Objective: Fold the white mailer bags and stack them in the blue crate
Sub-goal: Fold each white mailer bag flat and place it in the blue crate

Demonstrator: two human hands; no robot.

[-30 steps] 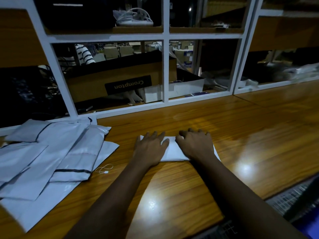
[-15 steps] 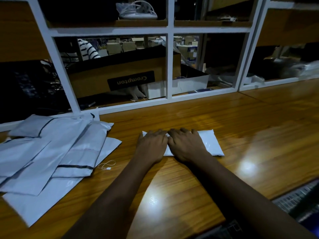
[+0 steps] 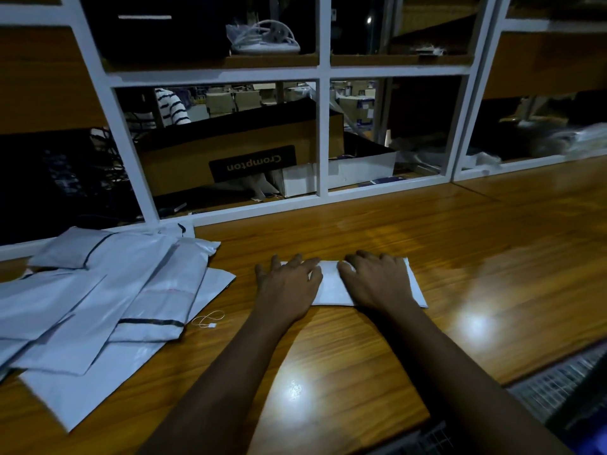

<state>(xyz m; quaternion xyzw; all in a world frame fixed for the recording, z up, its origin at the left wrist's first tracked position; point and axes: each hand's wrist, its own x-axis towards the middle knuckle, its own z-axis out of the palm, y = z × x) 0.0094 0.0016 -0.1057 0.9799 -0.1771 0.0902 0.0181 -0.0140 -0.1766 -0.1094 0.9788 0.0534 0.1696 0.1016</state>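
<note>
Both hands lie flat on the folded white mailer bag point(image 3: 331, 284) on the wooden table point(image 3: 361, 231); left hand point(image 3: 287, 285) and right hand point(image 3: 377, 280) sit a little apart, fingers spread; a pile of unfolded mailer bags point(image 3: 98, 303) lies at the left.

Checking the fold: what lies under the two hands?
A folded white mailer bag, flat on the wooden table. The left hand and right hand hide most of it.

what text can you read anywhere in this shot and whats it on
"Crompton": upside down on the black label of the brown cardboard box behind the white frame.
Labels on the far boxes: too blurred to read.
Small tag on the string: too small to read.
White mailer bags: dark stripes only, no readable print.
</note>
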